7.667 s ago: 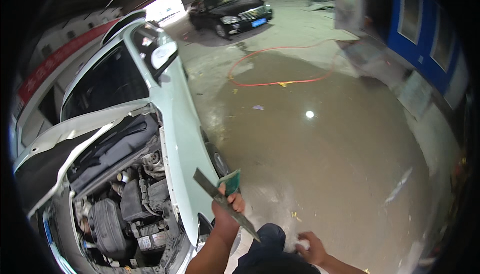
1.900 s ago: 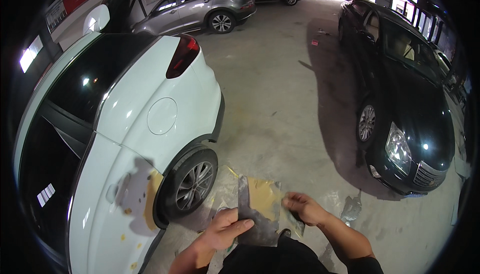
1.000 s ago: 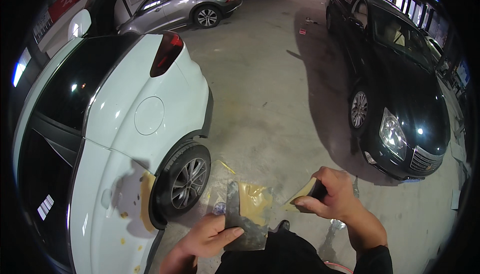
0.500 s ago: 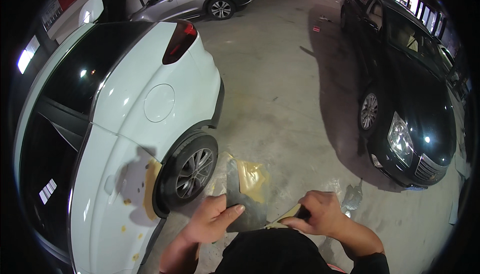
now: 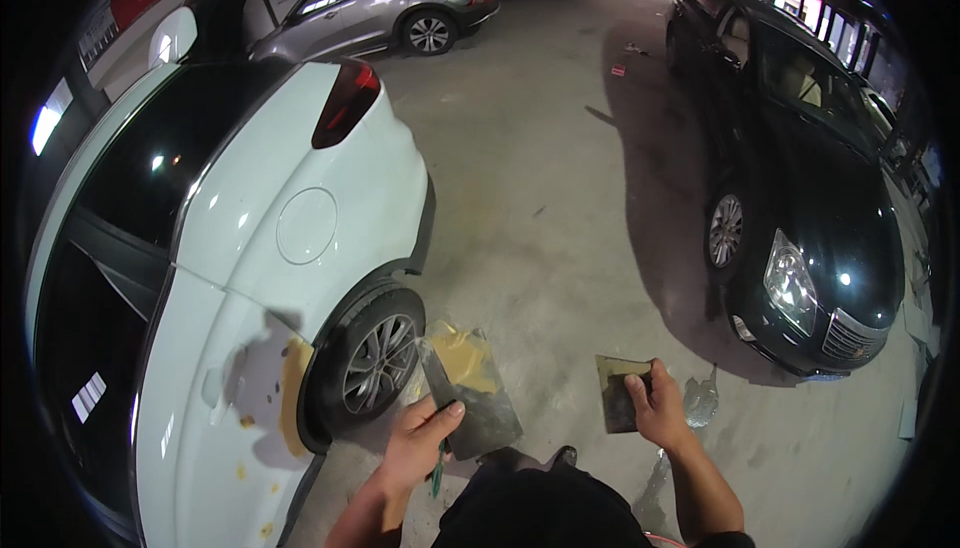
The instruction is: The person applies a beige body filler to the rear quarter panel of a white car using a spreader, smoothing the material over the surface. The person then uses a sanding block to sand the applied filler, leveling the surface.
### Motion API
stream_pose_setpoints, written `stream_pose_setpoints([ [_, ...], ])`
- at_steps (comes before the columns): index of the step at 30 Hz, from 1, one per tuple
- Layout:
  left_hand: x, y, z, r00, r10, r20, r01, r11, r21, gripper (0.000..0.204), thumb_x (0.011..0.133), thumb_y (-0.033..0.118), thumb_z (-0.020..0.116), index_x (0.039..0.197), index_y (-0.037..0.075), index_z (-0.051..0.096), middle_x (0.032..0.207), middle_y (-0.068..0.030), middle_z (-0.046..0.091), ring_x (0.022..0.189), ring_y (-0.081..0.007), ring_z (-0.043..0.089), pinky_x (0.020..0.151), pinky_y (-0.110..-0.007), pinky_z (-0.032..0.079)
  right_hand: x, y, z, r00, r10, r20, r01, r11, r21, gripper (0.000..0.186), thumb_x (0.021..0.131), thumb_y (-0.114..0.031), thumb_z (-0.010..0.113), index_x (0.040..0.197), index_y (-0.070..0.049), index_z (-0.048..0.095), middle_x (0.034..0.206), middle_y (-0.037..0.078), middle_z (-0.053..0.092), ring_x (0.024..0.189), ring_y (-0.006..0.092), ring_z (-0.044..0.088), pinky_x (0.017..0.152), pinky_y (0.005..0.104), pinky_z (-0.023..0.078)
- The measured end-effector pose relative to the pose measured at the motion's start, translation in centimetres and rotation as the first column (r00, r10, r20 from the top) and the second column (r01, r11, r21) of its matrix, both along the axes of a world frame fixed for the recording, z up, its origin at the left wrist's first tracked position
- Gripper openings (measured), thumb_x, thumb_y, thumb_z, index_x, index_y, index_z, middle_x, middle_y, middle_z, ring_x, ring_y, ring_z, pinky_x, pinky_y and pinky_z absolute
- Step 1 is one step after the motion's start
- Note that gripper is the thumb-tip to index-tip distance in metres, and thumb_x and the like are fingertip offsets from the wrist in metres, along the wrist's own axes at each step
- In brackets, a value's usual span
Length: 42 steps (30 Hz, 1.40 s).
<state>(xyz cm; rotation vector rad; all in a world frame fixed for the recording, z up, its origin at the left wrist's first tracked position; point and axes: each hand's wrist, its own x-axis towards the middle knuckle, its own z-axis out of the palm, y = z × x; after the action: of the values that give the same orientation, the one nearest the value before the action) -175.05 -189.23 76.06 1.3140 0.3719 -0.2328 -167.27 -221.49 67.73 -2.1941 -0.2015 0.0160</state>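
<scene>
Wheel (image 5: pixel 378 364) — near the grey board (image 5: pixel 484 420)

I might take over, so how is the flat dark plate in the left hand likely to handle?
The plate is probably stiff: gripped near one side by the left hand, it shows no obvious sag. It is likely fairly light, as only that hand visibly supports it. The uneven yellow paste on its far end might smear if touched.
</scene>
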Motion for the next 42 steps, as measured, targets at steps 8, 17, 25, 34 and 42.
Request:
stream_pose_setpoints([
  [8,0.2,-3.7,-2.6,0.975,-0.013,-0.221,-0.031,0.98,-0.195,0.031,0.095,0.025,0.064,0.118,0.005,0.064,0.092,0.0,0.069,0.065,-0.0072,0.06,0.052,-0.022,0.046,-3.1,3.9,5.3,0.707,0.226,0.67,-0.337,0.941,0.038,0.03,0.076,-0.006,0.065,0.104,-0.012,0.074,0.091,0.007,0.064,0.078,0.0245,0.059,0.069,0.0351,0.048],
  [17,-1.9,-1.2,-2.2,0.969,-0.129,0.212,0.211,0.876,-0.434,0.031,0.101,0.013,0.052,0.126,-0.004,0.055,0.112,-0.004,0.064,0.098,-0.0103,0.059,0.086,-0.025,0.048,-2.3,3.4,2.1,0.619,0.639,0.457,-0.383,0.753,-0.535,0.05,0.069,-0.016,0.067,0.119,-0.018,0.069,0.107,0.002,0.061,0.089,0.0228,0.054,0.078,0.0392,0.043],
  [25,-2.8,-0.7,-1.7,0.946,-0.033,0.323,0.054,0.997,-0.057,0.021,0.101,0.015,0.055,0.114,-0.001,0.061,0.091,0.0026,0.061,0.08,-0.0028,0.051,0.069,-0.022,0.043,-6.1,6.6,4.7,0.736,0.123,0.665,-0.391,0.88,0.27,0.031,0.083,0.007,0.051,0.11,-0.002,0.062,0.097,0.018,0.061,0.083,0.0325,0.066,0.072,0.0402,0.053],
  [34,-5.7,2.8,-1.1,0.911,0.133,0.389,-0.207,0.966,0.156,0.021,0.1,0.018,0.058,0.087,0.001,0.054,0.067,0.0042,0.039,0.065,-0.0045,0.035,0.055,-0.026,0.032,-4.6,11.9,4.4,0.791,0.424,0.44,-0.413,0.902,-0.126,0.04,0.071,0.01,0.058,0.107,-0.004,0.068,0.096,0.014,0.062,0.088,0.033,0.061,0.075,0.0388,0.05],
  [42,-10.5,8.8,-2.5,0.965,0.11,0.239,-0.191,0.917,0.349,0.029,0.099,0.023,0.059,0.092,-0.003,0.05,0.07,-0.0129,0.045,0.066,-0.0126,0.042,0.06,-0.035,0.04,-1.7,18.1,4.5,0.365,0.823,0.434,-0.51,0.567,-0.646,0.022,0.082,-0.007,0.065,0.103,-0.013,0.069,0.099,0.007,0.066,0.088,0.0237,0.064,0.072,0.0372,0.052],
])
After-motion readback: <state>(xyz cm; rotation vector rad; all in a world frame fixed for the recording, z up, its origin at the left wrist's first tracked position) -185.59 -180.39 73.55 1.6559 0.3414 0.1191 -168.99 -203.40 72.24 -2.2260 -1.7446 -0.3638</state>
